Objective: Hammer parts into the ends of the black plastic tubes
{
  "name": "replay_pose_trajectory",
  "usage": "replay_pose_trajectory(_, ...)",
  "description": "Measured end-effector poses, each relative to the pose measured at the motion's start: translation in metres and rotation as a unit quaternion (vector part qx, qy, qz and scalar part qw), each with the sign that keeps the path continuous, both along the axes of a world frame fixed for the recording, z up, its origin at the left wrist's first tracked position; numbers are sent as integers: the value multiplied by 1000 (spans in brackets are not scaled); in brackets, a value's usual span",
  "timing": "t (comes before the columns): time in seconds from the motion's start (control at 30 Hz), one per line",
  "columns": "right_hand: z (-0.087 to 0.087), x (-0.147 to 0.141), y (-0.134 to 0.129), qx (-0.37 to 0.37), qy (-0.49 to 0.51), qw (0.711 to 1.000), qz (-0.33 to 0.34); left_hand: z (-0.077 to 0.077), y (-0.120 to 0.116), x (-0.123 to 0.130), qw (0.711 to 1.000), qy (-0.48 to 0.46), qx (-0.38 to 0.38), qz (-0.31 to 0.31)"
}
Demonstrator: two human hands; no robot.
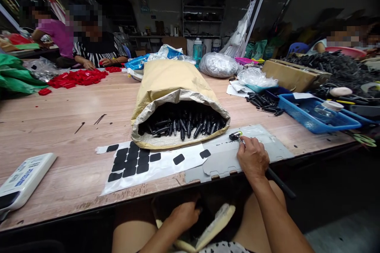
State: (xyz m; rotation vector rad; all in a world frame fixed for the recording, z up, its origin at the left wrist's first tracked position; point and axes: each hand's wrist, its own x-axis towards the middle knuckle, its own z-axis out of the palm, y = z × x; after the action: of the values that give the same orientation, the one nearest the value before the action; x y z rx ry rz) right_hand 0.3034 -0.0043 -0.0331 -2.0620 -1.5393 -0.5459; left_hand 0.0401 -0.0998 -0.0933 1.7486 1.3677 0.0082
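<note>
My right hand (253, 158) is closed around a small hammer (235, 136) with a black head, a yellow-green face and a metal shaft. Its dark handle sticks out behind my wrist, and the head rests over a grey plastic sheet (277, 142) at the table's edge. Down at my lap, my left hand (185, 215) is closed above the mouth of a second bag (218, 225); what its fingers hold is dark and hard to make out. In front lies a yellow-brown sack (175, 79), its open mouth facing me and full of black pen-like parts (182, 126).
A white sheet with black rounded stickers (130, 160) lies before the sack. A white scale (26, 180) stands left, a blue basket (314, 116) right. Red parts (78, 78) are piled before a co-worker (99, 47). Behind the basket are a carton (292, 74) and heaped black parts (341, 69).
</note>
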Motion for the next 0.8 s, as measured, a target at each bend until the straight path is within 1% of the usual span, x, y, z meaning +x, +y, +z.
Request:
replay_pose_trajectory(0.03, 0, 0, 0, 1, -1, 1000, 1, 15, -1, 0, 999, -11, 10, -31)
replay_pose_trajectory(0.1, -1, 0, 0, 3, -2, 1000, 2, 54, 0, -4, 992, -62, 41, -105)
replay_pose_trajectory(0.13, -1, 0, 0, 4, -3, 1000, 1, 74, 4, -7, 985, -105, 50, -124)
replay_pose_trajectory(0.17, -1, 0, 0, 4, -3, 1000, 1, 94, 12, -13, 981, -147, 46, -122)
replay_pose_trajectory(0.2, -1, 0, 0, 4, -2, 1000, 1, 111, 22, -20, 977, -180, 56, -101)
replay_pose_trajectory(0.23, -1, 0, 0, 3, -1, 1000, 2, 124, 36, -28, 974, -193, 100, -69)
replay_pose_trajectory(0.27, -1, 0, 0, 3, 0, 1000, 2, 134, 52, -38, 970, -176, 166, -21)
replay_pose_trajectory(0.3, -1, 0, 0, 2, 0, 1000, 3, 139, 70, -49, 956, -139, 251, 58)
replay_pose_trajectory(0.33, -1, 0, 0, 1, 0, 1000, 4, 140, 89, -60, 936, -85, 321, 122)
replay_pose_trajectory(0.37, -1, 0, 0, 1, 0, 1000, 3, 138, 108, -70, 908, -27, 381, 170)
replay_pose_trajectory(0.4, -1, 0, 0, 0, 0, 1000, 2, 134, 125, -80, 882, 24, 426, 198)
replay_pose_trajectory(0.43, 0, 0, 0, 0, 0, 1000, 1, 128, 141, -89, 866, 69, 450, 208)
replay_pose_trajectory(0.47, 0, 0, 1, -1, 1, 1000, 0, 121, 153, -96, 856, 107, 459, 213)
replay_pose_trajectory(0.53, 1, 0, 1, -3, 2, 1000, 1, 110, 169, -105, 854, 150, 454, 204)
replay_pose_trajectory(0.6, 1, -1, 1, -6, 5, 1000, 3, 105, 173, -108, 855, 158, 452, 200)
replay_pose_trajectory(0.67, 1, -1, 1, -7, 8, 1000, 2, 105, 166, -106, 849, 139, 468, 202)
replay_pose_trajectory(0.73, 1, -1, 1, -7, 10, 1000, 0, 110, 150, -97, 851, 87, 483, 184)
replay_pose_trajectory(0.8, 2, -2, 0, -7, 10, 1000, -2, 115, 130, -82, 874, 6, 468, 132)
